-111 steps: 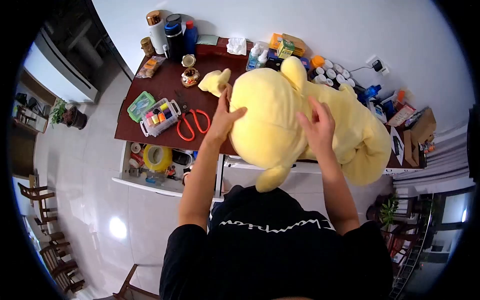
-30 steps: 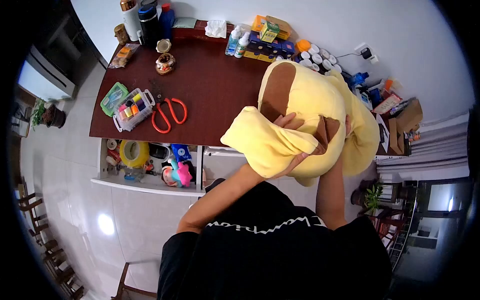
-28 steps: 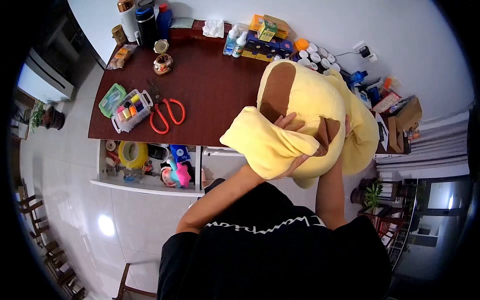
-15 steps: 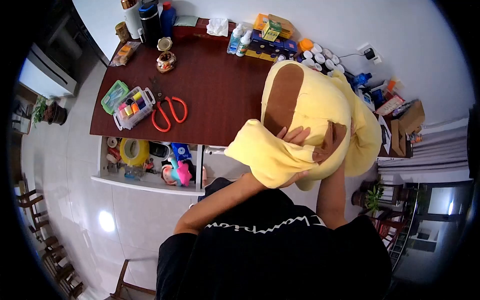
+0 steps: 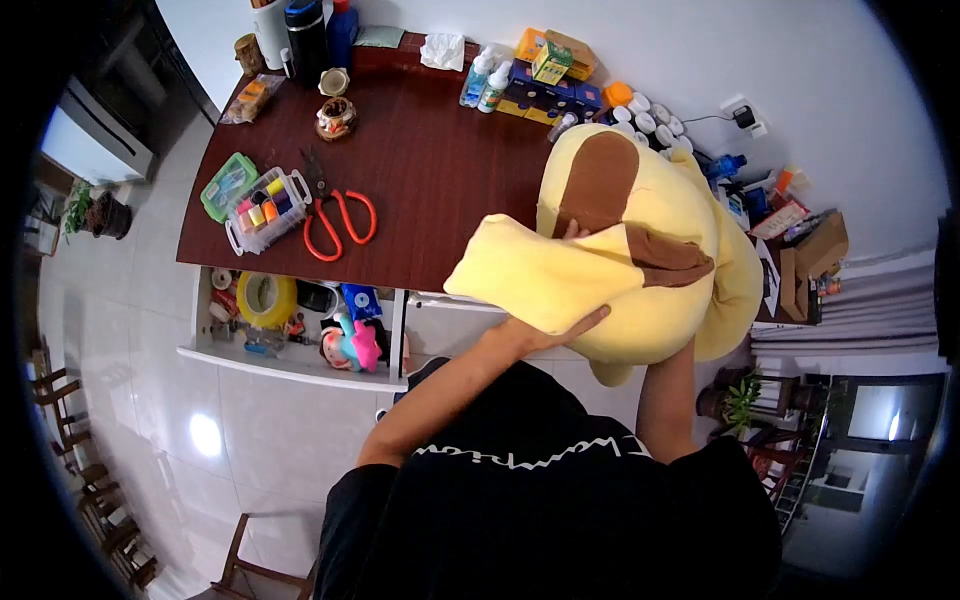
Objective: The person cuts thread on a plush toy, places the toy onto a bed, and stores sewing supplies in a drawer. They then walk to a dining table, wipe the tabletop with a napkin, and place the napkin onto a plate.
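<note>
The left hand point(image 5: 555, 335) grasps a pale-yellow, soft plush flap point(image 5: 535, 275): the palm lies beneath its lower edge and other fingers show at its upper edge. A folded brown fabric piece point(image 5: 665, 258) adjoins the flap, to the right of this hand. Whether the two are sewn together cannot be determined.

Directly right of and above the left hand is the large, rounded, pale-yellow plush body point(image 5: 690, 215) with an oblong brown fabric patch point(image 5: 602, 180) on its surface. The right hand is concealed behind or beneath this body; only the right forearm point(image 5: 668, 390) is exposed, so the grip cannot be told.

Step in hand, as judged: steadying the plush body and positioning the flap across its face. The next move appears to call for a firm left grip on the flap and support under the body from the concealed side.

Left of the left hand, below the tabletop, is a white, open drawer point(image 5: 290, 370) containing a pink-and-turquoise doll point(image 5: 350, 345). Farther off, left and beyond, on the dark reddish-brown wooden table point(image 5: 430, 160), lie red-handled metal scissors point(image 5: 322, 198) with parted blades, then a clear plastic box of coloured thread spools point(image 5: 265, 215). Farthest out, ahead of the left hand, stand clear-and-white pump bottles point(image 5: 493, 88) and stacked dark-blue and yellow cardboard boxes point(image 5: 550, 95).
</note>
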Tool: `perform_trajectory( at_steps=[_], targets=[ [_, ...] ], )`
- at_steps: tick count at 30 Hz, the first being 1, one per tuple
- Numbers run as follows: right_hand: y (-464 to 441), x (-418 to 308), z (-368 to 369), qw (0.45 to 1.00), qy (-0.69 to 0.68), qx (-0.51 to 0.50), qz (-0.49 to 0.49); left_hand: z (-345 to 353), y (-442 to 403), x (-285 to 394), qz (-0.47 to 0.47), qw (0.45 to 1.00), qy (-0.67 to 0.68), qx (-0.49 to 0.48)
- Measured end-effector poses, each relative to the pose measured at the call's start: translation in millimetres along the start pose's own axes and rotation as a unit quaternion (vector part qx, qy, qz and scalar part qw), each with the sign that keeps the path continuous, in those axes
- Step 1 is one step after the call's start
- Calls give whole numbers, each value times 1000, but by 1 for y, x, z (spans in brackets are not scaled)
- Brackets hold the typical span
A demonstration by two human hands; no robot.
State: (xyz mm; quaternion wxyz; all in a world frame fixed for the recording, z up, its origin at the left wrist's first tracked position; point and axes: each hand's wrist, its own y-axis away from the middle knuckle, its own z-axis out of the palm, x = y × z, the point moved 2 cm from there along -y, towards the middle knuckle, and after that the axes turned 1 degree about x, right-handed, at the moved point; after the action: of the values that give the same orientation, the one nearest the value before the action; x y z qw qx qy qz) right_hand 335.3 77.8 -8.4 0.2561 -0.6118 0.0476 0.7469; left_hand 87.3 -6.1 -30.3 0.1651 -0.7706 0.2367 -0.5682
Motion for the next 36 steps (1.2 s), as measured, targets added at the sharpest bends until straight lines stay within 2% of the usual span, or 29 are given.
perform_trajectory(
  at_steps=[1, 2, 4, 7, 11, 13, 15, 16, 17, 18, 19, 20, 21, 23, 26, 33, 36],
  targets=[
    [0, 0, -1, 1000, 0, 0, 0, 3, 2, 1, 17, 997, -49, -53],
    [-1, 1, 0, 1000, 3, -1, 1, 5, 4, 3, 15, 997, -47, -52],
    [0, 0, -1, 1000, 4, -1, 0, 12, 9, 6, -99, 981, 91, -143],
    [-2, 1, -2, 1000, 5, -1, 2, 15, 19, 9, -61, 982, 64, -167],
    [-5, 0, -1, 1000, 6, -4, 2, -4, 31, 30, -65, 973, 40, -220],
    [-8, 0, -1, 1000, 4, -2, 0, -24, 40, 45, -101, 954, 71, -274],
    [-9, 1, -2, 1000, 4, -3, 2, -47, 31, 48, -116, 898, 312, -287],
    [-9, 1, -2, 1000, 4, -3, 3, -53, 33, 47, -202, 815, 464, -282],
    [-11, 1, -2, 1000, 3, -4, 4, -61, 30, 39, -193, 791, 543, -205],
    [-10, 1, -4, 1000, 7, -2, 3, -63, 21, 36, -224, 807, 544, -57],
    [-11, 1, -3, 1000, 3, -1, 3, -66, 6, 28, -210, 898, 383, 49],
    [-9, 1, -4, 1000, 6, -4, 5, -67, -12, 19, -46, 979, 159, 119],
    [-10, 0, -5, 1000, 6, -5, 5, -54, -16, 11, -46, 979, 159, 120],
    [-8, 0, -4, 1000, 7, -7, 7, -23, -21, 2, -90, 993, -46, 53],
    [-7, 0, -6, 1000, 7, -5, 9, -6, -15, 13, -133, 991, -22, -18],
    [-7, 1, -9, 1000, 8, -5, 12, -2, -16, 15, -72, 994, -78, -1],
    [-7, 0, -10, 1000, 9, -6, 11, -4, -19, 15, -81, 993, -71, -38]
  ],
)
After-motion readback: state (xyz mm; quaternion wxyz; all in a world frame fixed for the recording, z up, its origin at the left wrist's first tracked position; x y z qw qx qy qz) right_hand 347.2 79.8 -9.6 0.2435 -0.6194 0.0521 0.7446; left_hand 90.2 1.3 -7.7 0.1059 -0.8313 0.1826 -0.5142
